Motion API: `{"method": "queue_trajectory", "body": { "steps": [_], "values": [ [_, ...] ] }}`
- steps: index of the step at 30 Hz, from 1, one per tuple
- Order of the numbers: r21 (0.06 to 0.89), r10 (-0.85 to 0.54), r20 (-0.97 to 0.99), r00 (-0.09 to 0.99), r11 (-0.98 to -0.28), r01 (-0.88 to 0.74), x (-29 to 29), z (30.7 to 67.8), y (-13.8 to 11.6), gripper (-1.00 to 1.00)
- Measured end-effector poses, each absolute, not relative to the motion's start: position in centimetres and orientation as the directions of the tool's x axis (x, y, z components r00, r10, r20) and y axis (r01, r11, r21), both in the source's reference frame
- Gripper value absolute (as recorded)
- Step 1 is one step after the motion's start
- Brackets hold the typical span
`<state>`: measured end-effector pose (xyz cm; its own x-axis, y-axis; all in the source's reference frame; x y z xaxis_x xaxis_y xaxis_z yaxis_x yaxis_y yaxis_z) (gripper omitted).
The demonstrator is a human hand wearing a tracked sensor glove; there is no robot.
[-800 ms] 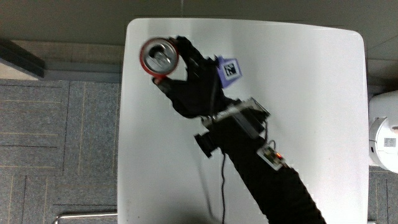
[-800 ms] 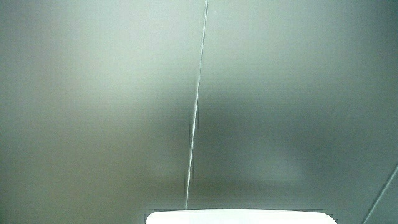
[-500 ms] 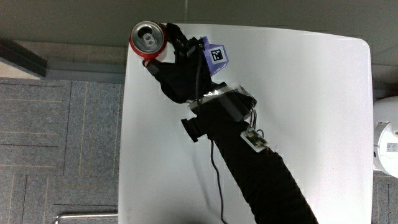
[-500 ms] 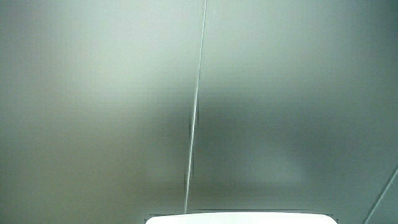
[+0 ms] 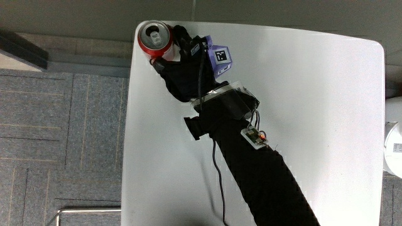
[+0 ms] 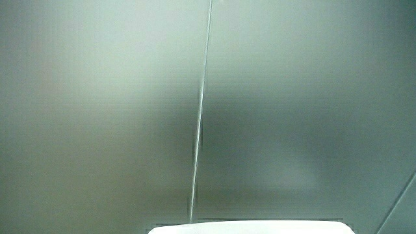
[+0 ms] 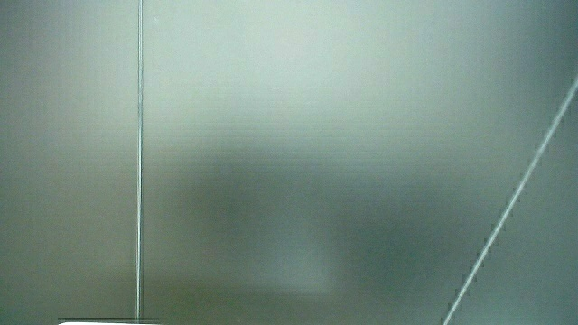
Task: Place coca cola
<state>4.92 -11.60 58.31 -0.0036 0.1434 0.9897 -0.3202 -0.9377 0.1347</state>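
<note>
A red Coca-Cola can (image 5: 155,37) with a silver top stands upright at a corner of the white table (image 5: 301,113), the corner farthest from the person. The gloved hand (image 5: 182,63) is beside the can with its fingers wrapped around it. A purple patterned cube (image 5: 220,58) rides on the back of the hand, and the black-sleeved forearm (image 5: 251,163) stretches across the table toward the person. Both side views show only a pale wall.
Grey carpet tiles (image 5: 63,138) lie beside the table's long edge. A white object (image 5: 394,141) shows at the table's other long edge. A cable (image 5: 218,182) hangs from the forearm's device over the tabletop.
The hand has carried the can farther from the person, to the table's corner. The can stays in the fingers' hold.
</note>
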Motion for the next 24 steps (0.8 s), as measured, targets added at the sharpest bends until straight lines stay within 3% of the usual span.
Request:
{"method": "queue_trajectory", "body": {
  "steps": [11, 24],
  "values": [
    [0.151, 0.163, 0.987, -0.016, -0.942, -0.299, 5.5, 59.3, -11.1, 0.0],
    [0.177, 0.192, 0.981, -0.024, -0.939, -0.294, 6.3, 59.9, -10.5, -0.87]
  ]
}}
